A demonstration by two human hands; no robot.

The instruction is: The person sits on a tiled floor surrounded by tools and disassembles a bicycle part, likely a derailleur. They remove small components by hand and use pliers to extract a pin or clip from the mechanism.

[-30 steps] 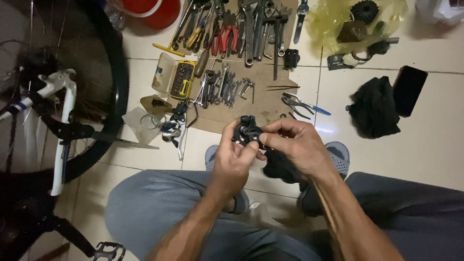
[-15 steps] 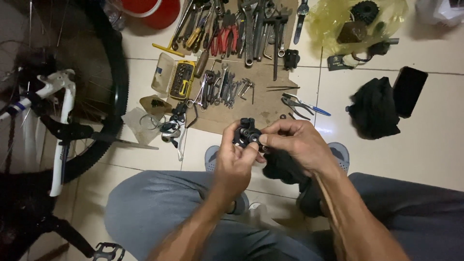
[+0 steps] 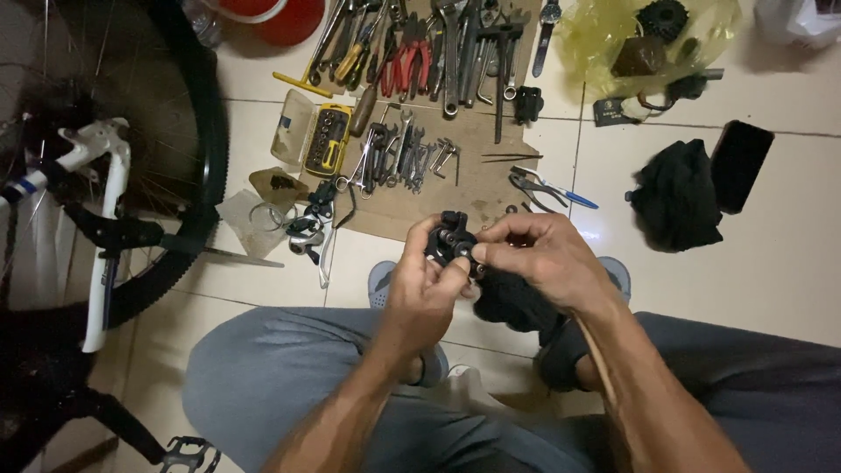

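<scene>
Above the seated person's knees, both hands meet around a small black bicycle component (image 3: 452, 242), held clear of the tiled floor (image 3: 788, 263). Left hand (image 3: 422, 293): fingers curled narrowly about the lower left side of the part, thumb pressed near its face. Right hand (image 3: 545, 258): fingers bent and closed on the right side of the same part, fingertips pinching its edge; a dark rag (image 3: 512, 302) sits beneath this palm, though whether it is gripped cannot be told.

Beyond the hands, a sheet of cardboard (image 3: 477, 188) lies on the floor and carries a spread of tools: a fan of small spanners (image 3: 399, 153), red-handled pliers (image 3: 405, 61), longer wrenches (image 3: 460, 52) and blue-handled cutters (image 3: 543, 188) at its right edge. Just left of the cardboard stands an open yellow bit case (image 3: 326, 140), and near it lies a silver brake lever (image 3: 308, 236).

At far left, a bicycle wheel with black tyre (image 3: 206, 149) and a white frame tube (image 3: 105, 236) fill the edge of the view; a black pedal (image 3: 188, 454) shows at the bottom. At upper right, a yellow plastic bag (image 3: 648, 44) holds dark parts, including a toothed cog. A crumpled black cloth (image 3: 674, 197) and a dark phone (image 3: 740, 165) lie touching each other, well apart from the hands.
</scene>
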